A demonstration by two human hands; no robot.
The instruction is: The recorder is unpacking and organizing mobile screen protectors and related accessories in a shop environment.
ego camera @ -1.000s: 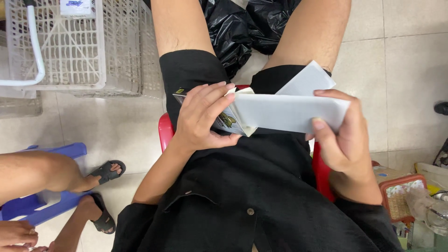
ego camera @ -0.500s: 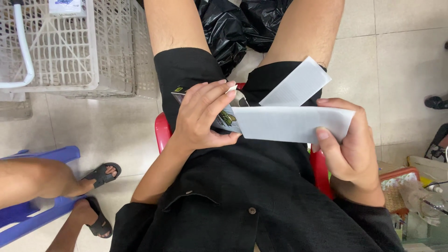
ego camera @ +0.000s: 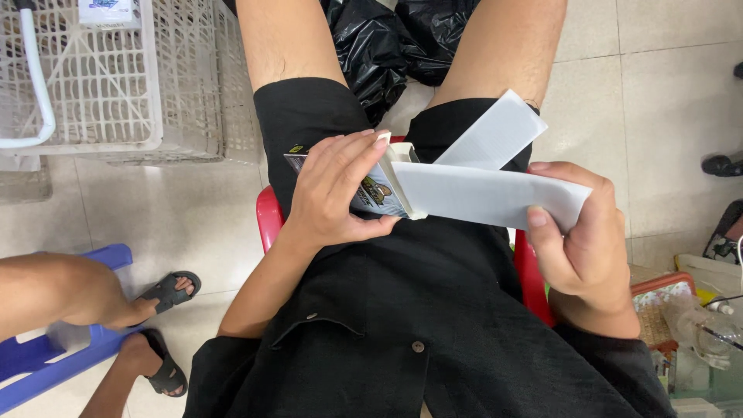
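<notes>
Basket: a white plastic basket stands on the tiled floor at far left.
Left hand: the left hand is clamped around a small printed carton, held over the lap.
Flaps: two long grey flaps fan out from the carton's open end.
Right hand: the right hand pinches the lower flap's far end, thumb on top.
Doing it well: best, it seems, to hold the carton steady and crease squarely along the fold.
</notes>
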